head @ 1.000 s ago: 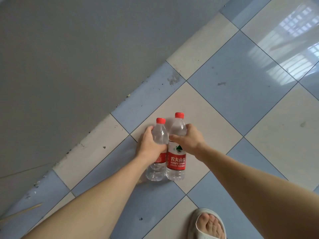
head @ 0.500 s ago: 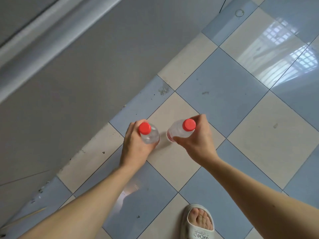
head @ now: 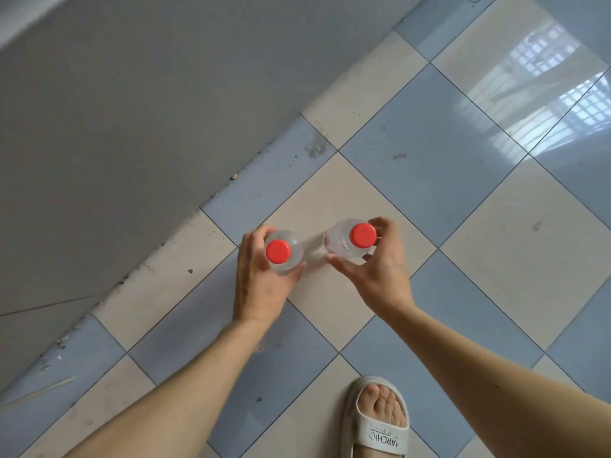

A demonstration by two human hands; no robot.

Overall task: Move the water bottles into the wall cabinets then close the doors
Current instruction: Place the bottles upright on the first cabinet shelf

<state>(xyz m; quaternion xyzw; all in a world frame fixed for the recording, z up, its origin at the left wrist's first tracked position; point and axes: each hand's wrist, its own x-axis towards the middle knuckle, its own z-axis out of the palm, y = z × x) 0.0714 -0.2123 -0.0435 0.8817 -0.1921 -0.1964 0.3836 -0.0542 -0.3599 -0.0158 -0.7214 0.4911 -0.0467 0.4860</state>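
Two clear water bottles with red caps are held above a checked tile floor, seen from almost straight above. My left hand [head: 261,282] is wrapped around the left bottle [head: 282,252], whose cap faces the camera. My right hand [head: 380,276] grips the right bottle [head: 352,240] by its upper part, fingers around the shoulder. The bottles are upright and a short gap apart. Their lower bodies and labels are hidden below the caps and hands. No cabinet is in view.
A grey wall [head: 132,110] runs diagonally across the upper left and meets the floor [head: 446,153] with dirt specks along the joint. My foot in a white slipper [head: 380,421] stands at the bottom right. A thin stick [head: 36,393] lies at the lower left.
Both bottles have been lifted off the floor and pulled apart, and the view has swung to look down on their caps. Both hands have kept their grips throughout.
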